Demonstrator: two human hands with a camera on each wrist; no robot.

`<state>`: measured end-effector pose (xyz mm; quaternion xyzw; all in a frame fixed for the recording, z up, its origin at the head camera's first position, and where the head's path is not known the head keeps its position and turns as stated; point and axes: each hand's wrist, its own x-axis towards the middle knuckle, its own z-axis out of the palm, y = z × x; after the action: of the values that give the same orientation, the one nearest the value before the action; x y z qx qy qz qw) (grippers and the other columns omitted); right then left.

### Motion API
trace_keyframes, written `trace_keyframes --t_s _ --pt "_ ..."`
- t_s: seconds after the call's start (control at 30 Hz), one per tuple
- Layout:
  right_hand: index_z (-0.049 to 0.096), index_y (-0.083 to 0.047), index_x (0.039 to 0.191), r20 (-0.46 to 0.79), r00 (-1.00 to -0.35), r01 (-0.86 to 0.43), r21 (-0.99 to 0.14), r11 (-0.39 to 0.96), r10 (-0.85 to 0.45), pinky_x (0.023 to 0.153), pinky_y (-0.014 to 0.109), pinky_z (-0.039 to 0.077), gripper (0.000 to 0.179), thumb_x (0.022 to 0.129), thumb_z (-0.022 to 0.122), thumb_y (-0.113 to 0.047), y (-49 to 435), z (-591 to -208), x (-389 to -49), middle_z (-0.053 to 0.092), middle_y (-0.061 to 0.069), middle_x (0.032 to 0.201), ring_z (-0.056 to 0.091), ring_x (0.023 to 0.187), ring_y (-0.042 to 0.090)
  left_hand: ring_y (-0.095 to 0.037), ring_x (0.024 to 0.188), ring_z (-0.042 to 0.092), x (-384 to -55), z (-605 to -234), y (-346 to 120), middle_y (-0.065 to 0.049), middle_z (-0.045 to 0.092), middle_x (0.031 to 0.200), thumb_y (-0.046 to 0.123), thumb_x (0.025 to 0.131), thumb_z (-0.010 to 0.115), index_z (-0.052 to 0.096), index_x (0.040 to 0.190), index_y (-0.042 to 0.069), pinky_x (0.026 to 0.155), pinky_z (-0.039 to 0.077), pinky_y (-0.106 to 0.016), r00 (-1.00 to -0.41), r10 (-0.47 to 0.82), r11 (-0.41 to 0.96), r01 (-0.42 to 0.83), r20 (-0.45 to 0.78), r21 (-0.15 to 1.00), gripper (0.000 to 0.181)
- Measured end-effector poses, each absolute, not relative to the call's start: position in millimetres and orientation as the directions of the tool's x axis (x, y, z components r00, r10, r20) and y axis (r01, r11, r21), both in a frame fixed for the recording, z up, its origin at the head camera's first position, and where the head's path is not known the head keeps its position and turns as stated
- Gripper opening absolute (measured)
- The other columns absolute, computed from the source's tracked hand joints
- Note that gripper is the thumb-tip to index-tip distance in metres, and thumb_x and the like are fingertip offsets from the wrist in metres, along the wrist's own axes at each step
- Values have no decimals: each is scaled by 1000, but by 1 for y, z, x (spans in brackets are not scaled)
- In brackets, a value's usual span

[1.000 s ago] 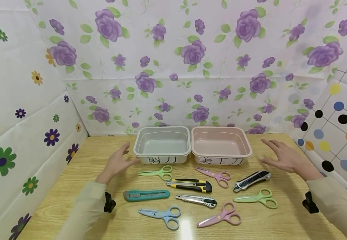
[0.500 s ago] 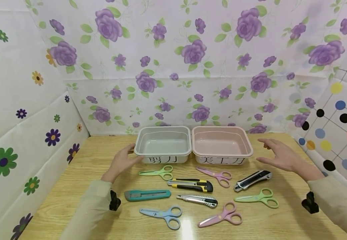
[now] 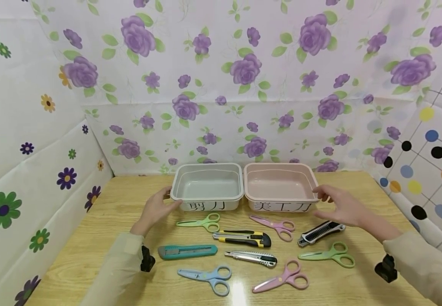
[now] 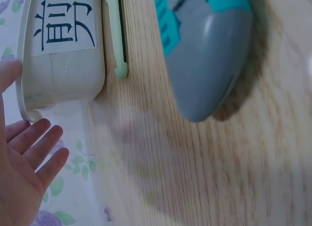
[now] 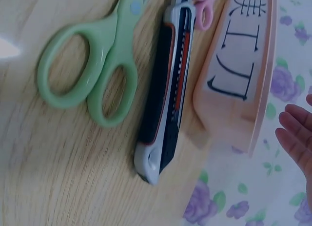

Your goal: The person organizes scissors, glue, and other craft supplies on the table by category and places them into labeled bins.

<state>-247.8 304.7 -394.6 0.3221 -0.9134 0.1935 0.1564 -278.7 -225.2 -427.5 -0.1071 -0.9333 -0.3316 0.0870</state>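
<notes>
My left hand is at the left end of a pale grey bin. Its thumb lies at the front corner, and in the left wrist view the extended fingers meet the rim. On the other side, my right hand has its loosely bent fingertips at the right rim of a pink bin; whether they touch it I cannot tell. Neither hand grips anything. Below the right hand lies a silver-and-black utility knife, partly covered by it. Both bins are labelled and stand side by side.
In front of the bins lie green scissors, pink scissors, a yellow-black knife, a teal knife and a silver knife. Blue scissors, more pink scissors and green scissors lie nearer. Floral cloth hangs behind.
My left hand has moved right to the grey bin's end and stayed there. My right hand has come left to the pink bin's rim, now partly covering the silver-and-black knife.
</notes>
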Motion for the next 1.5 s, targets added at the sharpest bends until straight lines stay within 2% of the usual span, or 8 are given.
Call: trace_keyframes --t_s 0.2,0.43,0.57,0.73,1.0,1.17,1.3,1.5 --pt "56 -7 108 403 -732 -669 -275 690 -549 64 29 48 48 70 77 -29 289 -398 -242 51 -12 87 53 78 7 -36 107 55 -278 -428 -225 -19 57 117 39 83 63 43 131 0 87 43 -54 -962 136 769 253 237 588 65" --pt "57 -6 109 366 -741 -667 -301 682 -563 68 34 50 50 71 75 -33 277 -406 -236 60 0 90 58 80 12 -36 108 54 -277 -426 -224 -20 56 118 40 84 62 43 131 -1 88 42 -54 -966 137 780 243 221 577 65" --pt "57 -7 110 323 -761 -648 -332 686 -563 71 34 50 52 72 73 -38 270 -414 -234 61 -1 94 60 83 17 -35 108 54 -277 -425 -224 -19 56 119 41 83 63 43 131 1 88 42 -54 -970 131 778 229 205 585 65" --pt "58 -10 111 284 -772 -636 -315 705 -569 71 31 50 56 72 72 -46 260 -426 -231 61 -2 97 59 84 16 -34 108 55 -277 -426 -225 -17 58 117 42 83 63 45 130 3 87 42 -54 -969 138 773 235 207 589 63" --pt "59 -5 111 231 -790 -613 -330 718 -568 74 34 49 64 71 70 -53 244 -442 -230 62 4 98 58 88 18 -35 108 54 -277 -425 -224 -18 57 118 41 83 62 44 131 2 88 42 -54 -970 136 766 231 199 600 65" --pt "59 0 109 234 -814 -580 -330 744 -531 74 37 49 68 67 73 -52 238 -453 -231 62 5 96 59 87 20 -35 108 54 -277 -426 -225 -18 57 117 40 83 62 43 131 1 88 42 -54 -972 133 770 223 192 598 65" --pt "60 0 105 227 -838 -545 -340 766 -496 69 32 47 65 64 75 -48 234 -460 -232 57 1 89 54 79 15 -34 108 54 -277 -425 -224 -17 58 116 41 83 63 44 130 1 88 41 -54 -973 130 767 221 191 602 64" --pt "58 4 107 183 -859 -511 -318 798 -477 71 34 45 72 60 77 -47 229 -465 -233 54 8 96 50 84 17 -33 107 55 -278 -423 -224 -17 58 117 41 83 63 45 129 1 88 42 -53 -973 127 767 219 192 603 64"
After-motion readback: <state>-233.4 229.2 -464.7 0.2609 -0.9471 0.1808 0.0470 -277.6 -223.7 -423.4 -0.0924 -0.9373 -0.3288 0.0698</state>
